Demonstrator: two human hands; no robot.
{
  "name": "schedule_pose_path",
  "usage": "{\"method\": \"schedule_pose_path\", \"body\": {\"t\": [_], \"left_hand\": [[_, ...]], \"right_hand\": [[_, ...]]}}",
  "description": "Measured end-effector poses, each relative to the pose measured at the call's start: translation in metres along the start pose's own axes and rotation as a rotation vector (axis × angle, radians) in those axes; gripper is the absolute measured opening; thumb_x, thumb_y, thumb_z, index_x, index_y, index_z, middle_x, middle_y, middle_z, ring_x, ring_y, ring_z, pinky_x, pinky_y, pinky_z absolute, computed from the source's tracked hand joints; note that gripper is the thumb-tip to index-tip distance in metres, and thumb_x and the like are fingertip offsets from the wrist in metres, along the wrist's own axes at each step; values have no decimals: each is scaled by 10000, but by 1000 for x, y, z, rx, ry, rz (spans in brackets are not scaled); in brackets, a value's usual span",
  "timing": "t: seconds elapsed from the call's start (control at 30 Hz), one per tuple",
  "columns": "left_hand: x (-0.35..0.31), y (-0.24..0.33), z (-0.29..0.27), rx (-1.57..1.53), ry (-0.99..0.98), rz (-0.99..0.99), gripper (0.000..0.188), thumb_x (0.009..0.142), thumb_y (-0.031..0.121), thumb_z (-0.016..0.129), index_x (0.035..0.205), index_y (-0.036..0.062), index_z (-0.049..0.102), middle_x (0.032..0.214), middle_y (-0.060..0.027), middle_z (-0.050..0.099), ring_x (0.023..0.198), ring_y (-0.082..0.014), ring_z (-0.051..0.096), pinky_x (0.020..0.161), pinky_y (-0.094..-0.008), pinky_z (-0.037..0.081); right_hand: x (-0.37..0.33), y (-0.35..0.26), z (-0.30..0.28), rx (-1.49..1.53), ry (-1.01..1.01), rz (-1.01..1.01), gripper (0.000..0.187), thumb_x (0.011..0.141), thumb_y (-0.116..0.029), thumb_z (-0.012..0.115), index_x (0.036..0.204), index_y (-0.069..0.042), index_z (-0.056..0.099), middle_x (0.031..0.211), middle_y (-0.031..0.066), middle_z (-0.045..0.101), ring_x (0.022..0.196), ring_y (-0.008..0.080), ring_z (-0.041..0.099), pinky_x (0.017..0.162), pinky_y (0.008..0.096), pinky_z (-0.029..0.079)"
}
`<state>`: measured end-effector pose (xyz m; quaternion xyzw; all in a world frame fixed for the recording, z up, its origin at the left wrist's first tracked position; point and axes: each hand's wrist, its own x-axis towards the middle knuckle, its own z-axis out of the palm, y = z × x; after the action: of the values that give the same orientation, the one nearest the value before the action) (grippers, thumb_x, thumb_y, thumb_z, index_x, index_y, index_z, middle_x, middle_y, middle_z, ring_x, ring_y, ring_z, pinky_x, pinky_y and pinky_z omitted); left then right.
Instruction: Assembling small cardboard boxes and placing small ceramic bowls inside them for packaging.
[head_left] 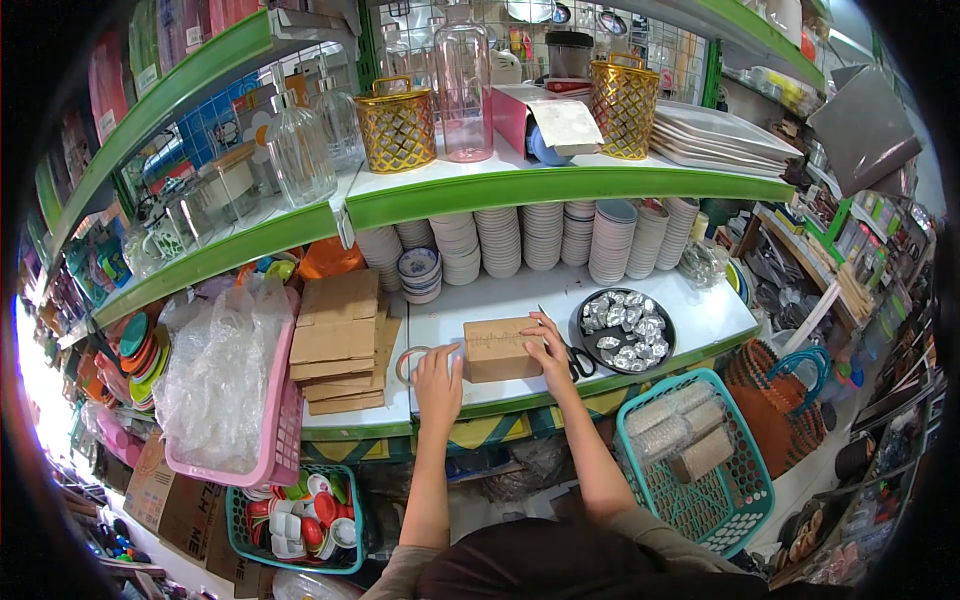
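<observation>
A small brown cardboard box [495, 362] lies closed on the white shelf in front of me, with dark marks along its top. My right hand [549, 352] grips its right side, fingers bent over the upper edge. Beside the left side of the box is my left hand [438, 380], its fingers stretched out and holding nothing. A roll of tape [403, 366] sits partly behind that hand. Black-handled scissors [581, 364] lie just right of my right hand, which partly hides them; a thin pointed tip shows above its fingers.
Flattened cardboard boxes [335, 330] are stacked at left, beside a pink basket [285, 425] of bubble wrap. A black round tray [667, 350] holds foil-like silver pieces. A teal basket [765, 495] with bubble-wrapped parcels stands lower right. Stacked cups [500, 245] line the back under a green-edged shelf [570, 185].
</observation>
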<state>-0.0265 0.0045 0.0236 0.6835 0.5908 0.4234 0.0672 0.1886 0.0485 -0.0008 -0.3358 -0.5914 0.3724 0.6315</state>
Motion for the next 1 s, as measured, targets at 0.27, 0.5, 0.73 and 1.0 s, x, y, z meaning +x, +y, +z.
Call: {"method": "schedule_pose_path", "body": {"t": [0.27,0.5,0.73,1.0], "left_hand": [[-10,-21,-14,297,-34,-74,326,772,223,695,1081,154,617,1029,-42,597,1006,-257,527,874,-442,366],[-18,-36,-11,313,-65,-170,394,728,112,710,1103,129,590,1020,-33,609,1013,-257,531,882,-466,350],[-20,-38,-11,288,-22,-170,368,722,32,672,1074,112,602,941,-25,647,977,-246,544,907,-451,334],[-10,-22,-9,-314,101,-249,309,737,42,724,1030,38,628,876,-76,676,734,-180,618,755,-341,485]], "right_hand": [[-2,0,0,39,6,47,198,827,-212,635,964,-69,637,1373,87,431,1351,259,305,1092,370,180],[-1,3,-2,3,2,13,183,843,-174,633,983,-56,638,1366,97,423,1300,267,364,1062,360,255],[-3,4,-1,16,10,31,195,848,-200,631,984,-60,641,1406,110,406,1347,269,315,1094,383,201],[-5,6,1,-15,32,-28,214,865,-214,639,1005,-52,650,1431,129,403,1340,276,343,1090,392,233]]}}
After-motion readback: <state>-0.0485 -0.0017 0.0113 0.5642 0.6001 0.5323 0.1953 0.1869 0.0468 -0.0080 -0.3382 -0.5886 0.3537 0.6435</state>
